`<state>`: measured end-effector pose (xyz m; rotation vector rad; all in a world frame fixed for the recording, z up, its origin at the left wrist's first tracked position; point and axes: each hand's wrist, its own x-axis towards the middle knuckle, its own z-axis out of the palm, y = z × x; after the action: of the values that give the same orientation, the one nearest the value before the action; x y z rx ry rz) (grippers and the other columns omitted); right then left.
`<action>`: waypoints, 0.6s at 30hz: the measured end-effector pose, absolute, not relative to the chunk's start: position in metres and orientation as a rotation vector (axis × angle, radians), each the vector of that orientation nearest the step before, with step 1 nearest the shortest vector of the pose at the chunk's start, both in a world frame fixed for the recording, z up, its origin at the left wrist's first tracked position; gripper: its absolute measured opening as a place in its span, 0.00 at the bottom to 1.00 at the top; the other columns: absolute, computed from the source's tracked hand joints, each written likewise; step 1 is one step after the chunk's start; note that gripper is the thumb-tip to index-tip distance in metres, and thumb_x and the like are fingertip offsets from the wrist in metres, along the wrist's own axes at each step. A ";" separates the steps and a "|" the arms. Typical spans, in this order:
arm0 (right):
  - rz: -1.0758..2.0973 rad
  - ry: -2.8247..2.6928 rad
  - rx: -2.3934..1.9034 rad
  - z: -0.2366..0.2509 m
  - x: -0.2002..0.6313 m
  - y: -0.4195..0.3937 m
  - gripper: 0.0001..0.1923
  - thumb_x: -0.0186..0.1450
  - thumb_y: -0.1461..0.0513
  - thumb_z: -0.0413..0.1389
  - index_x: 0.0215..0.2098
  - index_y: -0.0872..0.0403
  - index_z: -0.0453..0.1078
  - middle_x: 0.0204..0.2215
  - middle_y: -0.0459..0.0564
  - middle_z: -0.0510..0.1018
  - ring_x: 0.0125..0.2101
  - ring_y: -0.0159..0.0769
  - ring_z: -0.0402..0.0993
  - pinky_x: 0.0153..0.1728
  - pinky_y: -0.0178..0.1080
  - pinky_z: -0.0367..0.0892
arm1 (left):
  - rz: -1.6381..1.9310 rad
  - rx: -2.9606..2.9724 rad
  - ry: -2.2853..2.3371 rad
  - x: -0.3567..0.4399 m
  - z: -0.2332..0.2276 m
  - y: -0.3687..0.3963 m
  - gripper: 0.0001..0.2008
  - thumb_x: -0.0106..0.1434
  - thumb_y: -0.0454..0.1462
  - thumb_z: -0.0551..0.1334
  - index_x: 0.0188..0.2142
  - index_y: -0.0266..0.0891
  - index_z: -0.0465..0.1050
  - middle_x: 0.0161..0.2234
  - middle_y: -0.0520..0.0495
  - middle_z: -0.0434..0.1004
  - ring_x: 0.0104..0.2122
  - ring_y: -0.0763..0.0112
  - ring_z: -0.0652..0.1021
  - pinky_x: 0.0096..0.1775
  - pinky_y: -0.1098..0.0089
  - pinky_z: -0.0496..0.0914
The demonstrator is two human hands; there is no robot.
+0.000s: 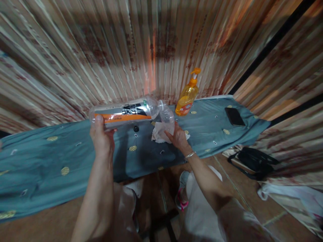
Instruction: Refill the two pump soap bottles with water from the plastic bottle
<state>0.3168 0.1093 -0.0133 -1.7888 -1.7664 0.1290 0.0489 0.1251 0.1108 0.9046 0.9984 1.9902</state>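
Note:
My left hand [101, 136] grips a large clear plastic bottle [123, 113] with an orange and black label, held on its side above the table. Its open neck points right, into the mouth of a small clear container [167, 116]. My right hand [177, 136] holds that small container upright on a crumpled white cloth [158, 133]. A small black cap [136, 128] lies on the blue-green tablecloth [50, 158] just below the big bottle.
An orange pump bottle [186, 97] stands at the back of the table against the striped curtain. A black phone [234, 116] lies at the table's right end. A black bag [254, 161] sits on the floor to the right.

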 end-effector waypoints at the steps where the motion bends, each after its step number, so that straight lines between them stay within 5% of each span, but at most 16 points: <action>1: 0.125 -1.764 -1.798 -0.013 0.317 0.110 0.37 0.69 0.51 0.54 0.69 0.64 0.54 0.50 0.70 0.79 0.50 0.53 0.78 0.50 0.55 0.74 | 1.992 0.910 0.996 0.049 0.111 0.125 0.25 0.48 0.55 0.72 0.34 0.37 0.76 0.30 0.49 0.76 0.26 0.73 0.73 0.24 0.72 0.62; 18: 0.123 -1.764 -1.780 -0.016 0.318 0.112 0.37 0.69 0.52 0.54 0.69 0.63 0.53 0.51 0.70 0.79 0.51 0.53 0.78 0.51 0.57 0.73 | 1.981 0.867 0.952 0.047 0.110 0.124 0.25 0.47 0.53 0.74 0.35 0.38 0.77 0.28 0.52 0.75 0.25 0.75 0.73 0.22 0.73 0.62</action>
<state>0.3177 0.1117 -0.0163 -1.7796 -1.7637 0.1227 0.0467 0.1241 0.1098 0.8674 0.9516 1.9809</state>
